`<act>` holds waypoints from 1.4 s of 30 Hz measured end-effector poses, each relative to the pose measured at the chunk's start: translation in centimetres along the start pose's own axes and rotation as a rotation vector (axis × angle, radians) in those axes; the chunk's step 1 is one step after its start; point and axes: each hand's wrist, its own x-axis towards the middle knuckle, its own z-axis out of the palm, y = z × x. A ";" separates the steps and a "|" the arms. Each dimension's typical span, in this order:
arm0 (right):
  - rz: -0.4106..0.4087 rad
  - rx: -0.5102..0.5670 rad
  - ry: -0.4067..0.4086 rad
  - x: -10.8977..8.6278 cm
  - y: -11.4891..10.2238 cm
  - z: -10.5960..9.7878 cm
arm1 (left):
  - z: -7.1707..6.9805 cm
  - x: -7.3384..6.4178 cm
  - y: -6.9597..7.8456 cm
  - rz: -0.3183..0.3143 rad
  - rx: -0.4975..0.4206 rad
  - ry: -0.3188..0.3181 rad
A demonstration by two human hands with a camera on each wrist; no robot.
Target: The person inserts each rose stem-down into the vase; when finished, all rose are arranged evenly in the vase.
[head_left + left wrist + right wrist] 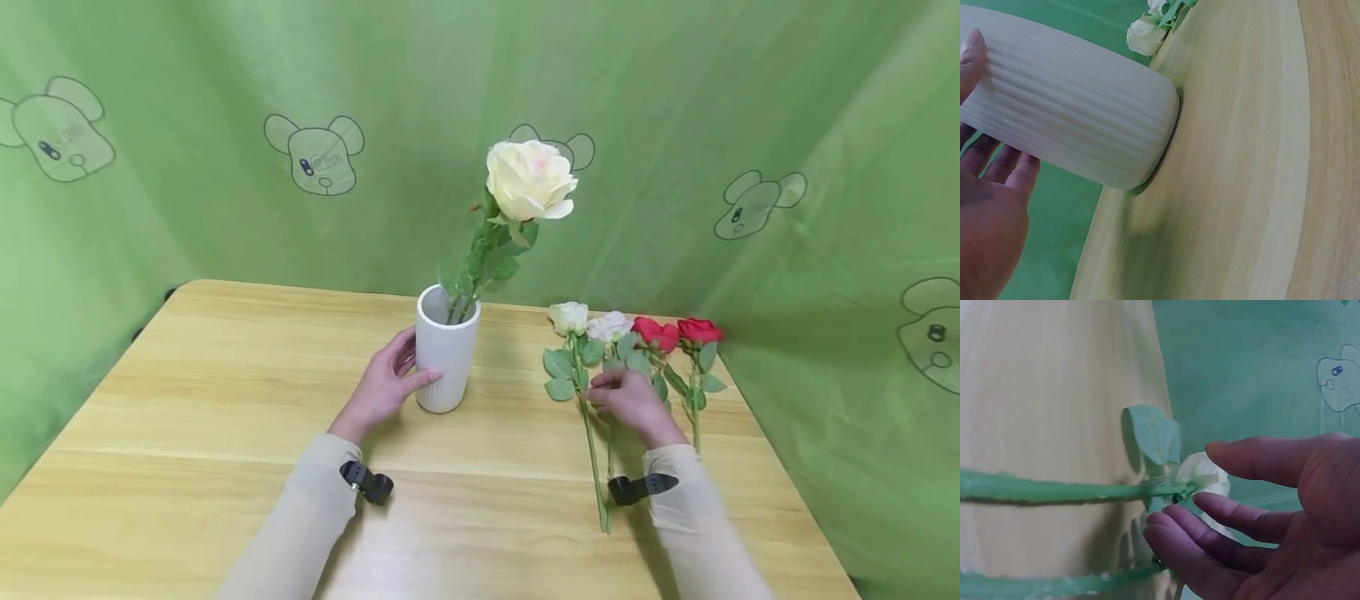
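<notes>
My left hand (384,383) holds a white ribbed vase (446,358) by its left side, thumb on the near face and fingers behind. The vase stands upright on the table, and its ribbed wall (1079,100) fills much of the left wrist view. Out of it rises a large cream rose (529,180) on green leafy stems. Over the flowers lying at the right is my right hand (628,402), beside the stem of a white rose (568,318). In the right wrist view, thumb and fingers are apart near that green stem (1054,489), with nothing pinched between them.
Next to the white rose lie a pale pinkish rose (611,326) and two red roses (657,334), (701,331), stems toward me. The wooden table (225,400) reaches back to a green curtain (420,100) printed with bear faces, which also borders its right side.
</notes>
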 end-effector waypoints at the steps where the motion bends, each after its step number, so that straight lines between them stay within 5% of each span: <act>1: 0.019 0.007 -0.012 0.0 0.1 0.1 | 0.0 0.0 0.0 0.001 -0.002 -0.003; 21: 0.108 -0.149 -0.032 1.5 0.8 1.3 | -0.1 0.1 0.4 -0.019 -0.005 -0.005; 33: 0.063 0.043 -0.113 1.0 0.0 0.2 | 0.1 -0.2 1.1 -0.022 -0.012 -0.008; 42: 0.015 0.160 -0.105 0.0 -1.7 -0.7 | 0.1 0.0 0.1 0.006 -0.012 0.012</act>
